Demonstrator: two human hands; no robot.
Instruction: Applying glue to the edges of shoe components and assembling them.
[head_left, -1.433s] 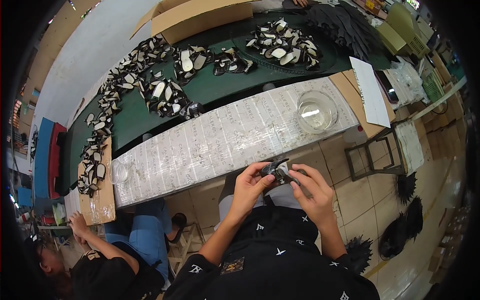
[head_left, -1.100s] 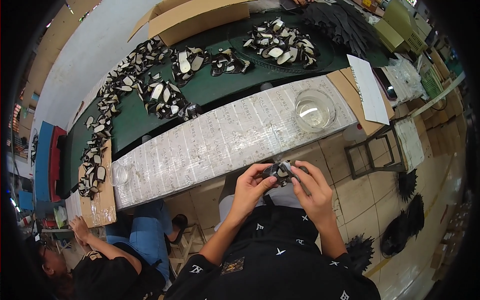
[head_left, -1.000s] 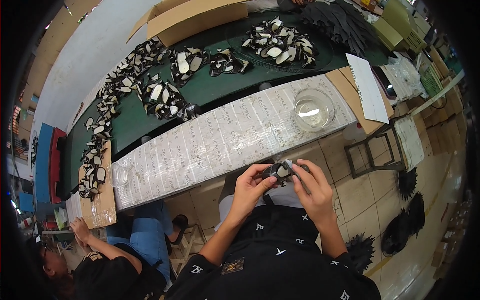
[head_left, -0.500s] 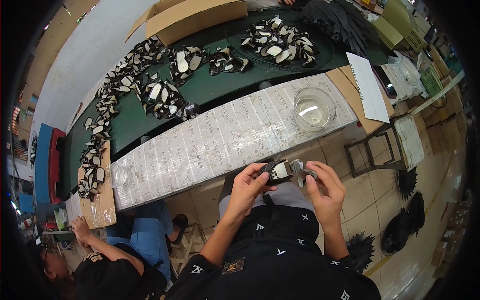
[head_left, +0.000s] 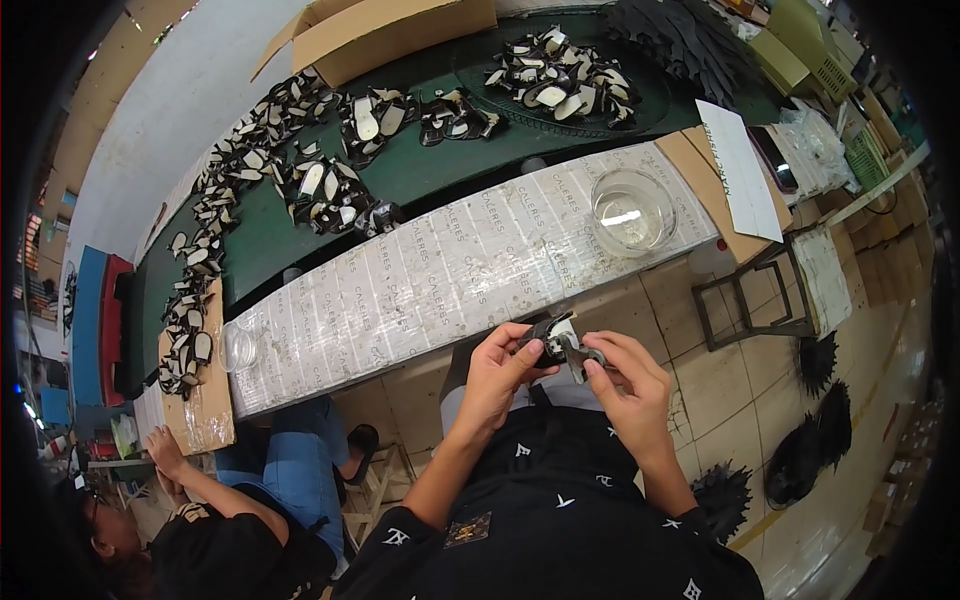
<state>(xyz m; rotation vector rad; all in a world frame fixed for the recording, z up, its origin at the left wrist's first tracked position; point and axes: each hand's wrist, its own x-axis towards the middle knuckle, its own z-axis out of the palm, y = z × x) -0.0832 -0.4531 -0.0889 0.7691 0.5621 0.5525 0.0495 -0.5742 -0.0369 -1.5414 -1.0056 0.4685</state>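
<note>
Over my lap, my left hand (head_left: 502, 368) is closed around a small black piece with a cream-white pad (head_left: 560, 328). It resembles the many pieces on the green table. My right hand (head_left: 632, 385) pinches a small grey, metallic-looking piece (head_left: 578, 362) between thumb and fingers. The grey piece meets the right side of the black-and-white piece; whether it is seated on it cannot be made out. My fingers hide parts of both.
A plastic-wrapped bench (head_left: 440, 280) stands ahead, holding a clear round bowl (head_left: 634, 215) and a smaller clear cup (head_left: 238, 345). Behind lies a green table (head_left: 420, 180) with heaps of black-and-white pieces (head_left: 565, 85) and a cardboard box (head_left: 390, 40). A co-worker (head_left: 225, 530) sits at left.
My right hand has moved left, bringing the grey piece from just apart to against the black-and-white piece. The held piece has tilted slightly in my left hand.
</note>
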